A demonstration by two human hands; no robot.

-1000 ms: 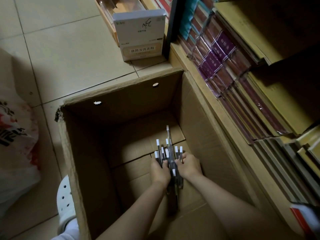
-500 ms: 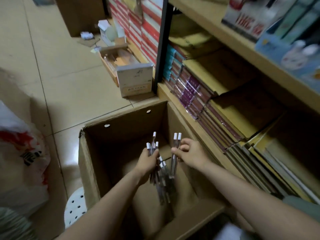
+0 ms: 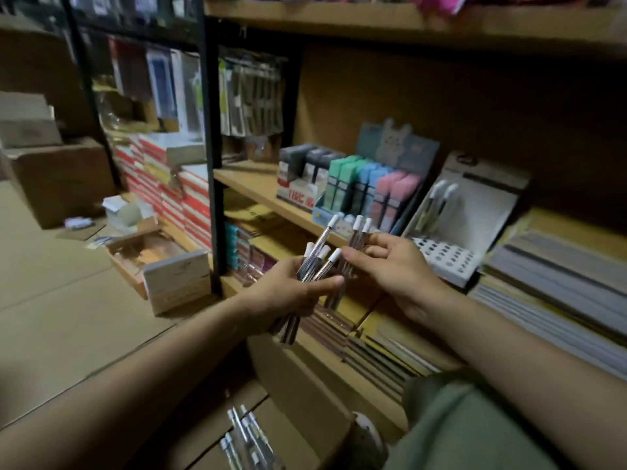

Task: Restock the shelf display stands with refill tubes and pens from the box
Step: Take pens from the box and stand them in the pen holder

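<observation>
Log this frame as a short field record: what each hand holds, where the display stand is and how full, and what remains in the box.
left hand: left hand grips a bundle of clear white-capped pens
right hand: right hand pinches two white-capped pens
stand: grey perforated display stand on wooden shelf, right of the hands; two pens seen in it, most holes empty
box: brown cardboard box below; more pens lie inside
step: none inserted yet

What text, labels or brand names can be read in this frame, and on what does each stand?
"TWC", partly legible, red on white: front of the display tray under the grey boxes.
Print on the pastel boxes, hanging packets and wooden box: too blurred to read.
</observation>
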